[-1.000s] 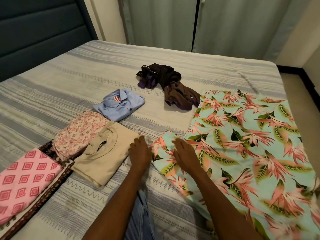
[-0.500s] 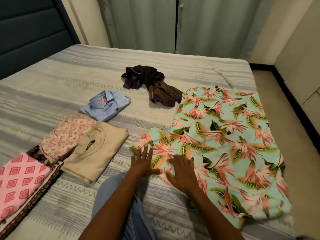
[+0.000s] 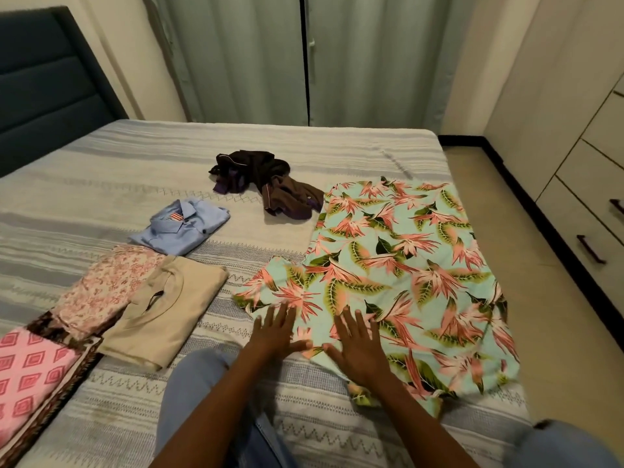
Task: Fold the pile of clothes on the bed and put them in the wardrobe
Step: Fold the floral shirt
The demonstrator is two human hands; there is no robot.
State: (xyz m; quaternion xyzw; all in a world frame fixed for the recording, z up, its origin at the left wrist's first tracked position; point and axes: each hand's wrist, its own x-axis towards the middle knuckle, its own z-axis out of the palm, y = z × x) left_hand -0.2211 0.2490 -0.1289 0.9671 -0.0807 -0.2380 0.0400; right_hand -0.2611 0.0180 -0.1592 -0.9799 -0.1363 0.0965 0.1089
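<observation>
Both hands, left hand (image 3: 274, 327) and right hand (image 3: 358, 346), flat, fingers spread, gripping nothing, press the floral garment's (image 3: 398, 282) near-left edge, probably smoothing it for folding

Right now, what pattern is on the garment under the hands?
Pink flowers and green leaves on turquoise garment, head view.

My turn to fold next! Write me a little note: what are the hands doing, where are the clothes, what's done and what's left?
Left hand and right hand: open, flat on the turquoise floral-print garment, spread on the grey striped bed.
Done: folded light-blue collared shirt, beige t-shirt, pink floral cloth, pink diamond-print cloth.
Left: fold the floral garment and the crumpled dark brown-and-purple clothes; then everything into the wardrobe.
</observation>
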